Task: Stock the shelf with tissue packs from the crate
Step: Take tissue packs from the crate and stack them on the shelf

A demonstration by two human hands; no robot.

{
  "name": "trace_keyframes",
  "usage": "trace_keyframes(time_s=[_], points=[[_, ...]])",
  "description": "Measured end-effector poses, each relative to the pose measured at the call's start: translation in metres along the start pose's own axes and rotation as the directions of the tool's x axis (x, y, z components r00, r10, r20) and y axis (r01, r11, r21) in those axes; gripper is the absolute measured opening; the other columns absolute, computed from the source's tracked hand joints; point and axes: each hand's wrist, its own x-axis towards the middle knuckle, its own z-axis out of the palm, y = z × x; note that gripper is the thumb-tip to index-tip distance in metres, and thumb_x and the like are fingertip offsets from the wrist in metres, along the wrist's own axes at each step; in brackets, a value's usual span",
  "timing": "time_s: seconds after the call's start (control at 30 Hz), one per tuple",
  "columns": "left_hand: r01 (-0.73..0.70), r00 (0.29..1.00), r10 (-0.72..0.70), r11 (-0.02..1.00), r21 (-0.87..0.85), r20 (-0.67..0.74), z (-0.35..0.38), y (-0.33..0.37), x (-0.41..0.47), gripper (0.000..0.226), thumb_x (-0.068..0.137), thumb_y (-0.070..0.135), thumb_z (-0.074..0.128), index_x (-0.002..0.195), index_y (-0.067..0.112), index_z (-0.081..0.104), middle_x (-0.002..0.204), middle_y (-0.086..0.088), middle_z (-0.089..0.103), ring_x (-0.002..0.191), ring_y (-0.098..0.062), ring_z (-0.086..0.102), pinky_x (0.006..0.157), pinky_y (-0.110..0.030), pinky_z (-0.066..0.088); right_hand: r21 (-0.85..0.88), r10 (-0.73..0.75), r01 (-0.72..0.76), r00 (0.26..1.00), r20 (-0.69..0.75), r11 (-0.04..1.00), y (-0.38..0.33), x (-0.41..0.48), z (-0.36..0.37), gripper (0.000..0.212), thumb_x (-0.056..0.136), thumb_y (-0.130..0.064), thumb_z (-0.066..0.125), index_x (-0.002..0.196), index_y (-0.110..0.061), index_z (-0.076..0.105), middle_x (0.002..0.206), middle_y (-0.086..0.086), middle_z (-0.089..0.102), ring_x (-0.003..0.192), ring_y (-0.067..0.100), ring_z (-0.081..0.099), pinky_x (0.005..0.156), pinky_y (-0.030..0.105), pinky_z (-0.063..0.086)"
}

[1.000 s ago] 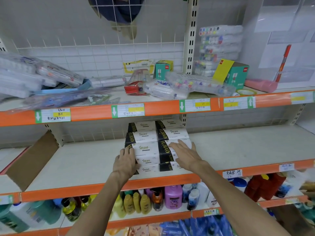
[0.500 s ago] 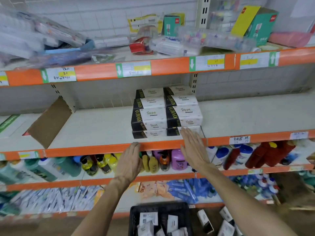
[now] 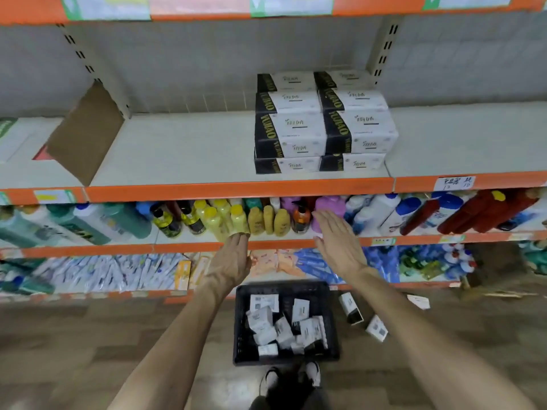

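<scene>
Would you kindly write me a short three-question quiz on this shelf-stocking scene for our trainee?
1. True or false: the left hand holds a pack.
2. Where does the crate stand? A on a cart; B on the floor; C on a stool.
3. Fill the gap: the packs on the shelf are stacked in ___ columns side by side.
Key: 1 false; 2 B; 3 two.

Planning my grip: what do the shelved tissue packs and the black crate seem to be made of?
Tissue packs: likely thin plastic film, slightly glossy; their edges look soft and rounded. Crate: probably rigid black plastic, matte; its walls show a moulded grid.
</scene>
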Motion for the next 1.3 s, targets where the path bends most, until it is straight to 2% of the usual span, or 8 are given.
trace_keyframes(time_s=[0.1,0.33,0.43,0.5,0.67,0.8,1.07,1.3], points=[[0.000,0.999,0.000,1.000,-0.012,0.052,0.033,-0.010,0.001,0.055,0.093,0.022,0.049,0.143,0.010,0.029,0.140,-0.008,0.037,0.128,-0.027,0.036,0.098,-0.038,0.041,0.015,0.019,-0.019,0.999,0.037,1.000,-0.009,-0.017,0.031,0.058,0.093,-0.017,0.055,0.147,-0.010,0.036,0.152,0.008,0.037,0.143,0.023,0.030,0.119,0.037,0.018],[-0.028,0.984,0.043,0.995,-0.092,0.170,0.132,-0.024,0.005,0.051,0.093,0.021,0.048,0.140,0.007,0.035,0.137,-0.010,0.042,0.126,-0.028,0.038,0.102,-0.043,0.039,0.028,0.114,-0.123,0.971,0.211,0.992,-0.001,-0.051,0.118,0.061,0.095,-0.021,0.052,0.151,-0.011,0.027,0.156,0.006,0.029,0.146,0.020,0.023,0.121,0.036,0.015],[0.015,0.982,0.016,0.987,-0.159,0.189,0.194,-0.026,0.014,0.042,0.092,0.018,0.050,0.132,0.007,0.044,0.130,-0.012,0.049,0.118,-0.029,0.044,0.099,-0.044,0.040,0.030,0.164,-0.178,0.950,0.264,0.984,0.016,-0.065,0.171,0.063,0.097,-0.024,0.050,0.152,-0.013,0.022,0.158,0.004,0.025,0.147,0.019,0.018,0.121,0.035,0.012],[0.041,0.974,-0.007,0.988,-0.148,0.228,0.239,-0.028,0.018,0.046,0.093,0.021,0.049,0.136,0.007,0.042,0.134,-0.012,0.048,0.121,-0.030,0.044,0.103,-0.042,0.038,0.029,0.212,-0.232,0.928,0.307,0.972,0.031,-0.077,0.212,0.064,0.098,-0.026,0.047,0.153,-0.014,0.017,0.159,0.004,0.023,0.148,0.019,0.015,0.120,0.034,0.009],[0.048,0.950,-0.006,0.991,-0.129,0.311,0.340,-0.031,0.033,0.051,0.094,0.020,0.050,0.141,0.004,0.038,0.136,-0.014,0.045,0.120,-0.030,0.043,0.100,-0.038,0.036,0.067,0.287,-0.333,0.885,0.367,0.940,0.075,-0.104,0.317,0.063,0.098,-0.028,0.048,0.151,-0.007,0.022,0.154,0.013,0.030,0.145,0.026,0.023,0.118,0.041,0.021],[0.113,0.910,-0.058,0.987,-0.110,0.411,0.414,-0.036,0.050,0.053,0.097,0.021,0.047,0.145,0.006,0.032,0.145,-0.012,0.037,0.131,-0.030,0.035,0.105,-0.039,0.034,0.088,0.355,-0.414,0.855,0.378,0.906,0.096,-0.129,0.391,0.063,0.095,-0.021,0.055,0.149,-0.003,0.026,0.151,0.016,0.034,0.142,0.029,0.028,0.116,0.040,0.026],[0.126,0.878,-0.065,0.987,-0.097,0.474,0.518,-0.045,0.069,0.053,0.098,0.024,0.046,0.145,0.007,0.029,0.148,-0.012,0.035,0.135,-0.029,0.034,0.106,-0.042,0.035,0.072,0.338,-0.430,0.793,0.507,0.900,0.126,-0.173,0.503,0.072,0.094,-0.024,0.060,0.151,-0.005,0.020,0.157,0.013,0.026,0.147,0.026,0.019,0.118,0.041,0.024],[0.116,0.883,-0.065,0.990,-0.081,0.464,0.579,-0.064,0.072,0.050,0.097,0.023,0.045,0.143,0.005,0.032,0.144,-0.012,0.040,0.132,-0.028,0.037,0.104,-0.043,0.040,0.078,0.300,-0.397,0.795,0.527,0.915,0.129,-0.187,0.563,0.070,0.095,-0.026,0.058,0.151,-0.009,0.019,0.158,0.009,0.023,0.147,0.023,0.019,0.118,0.038,0.024]])
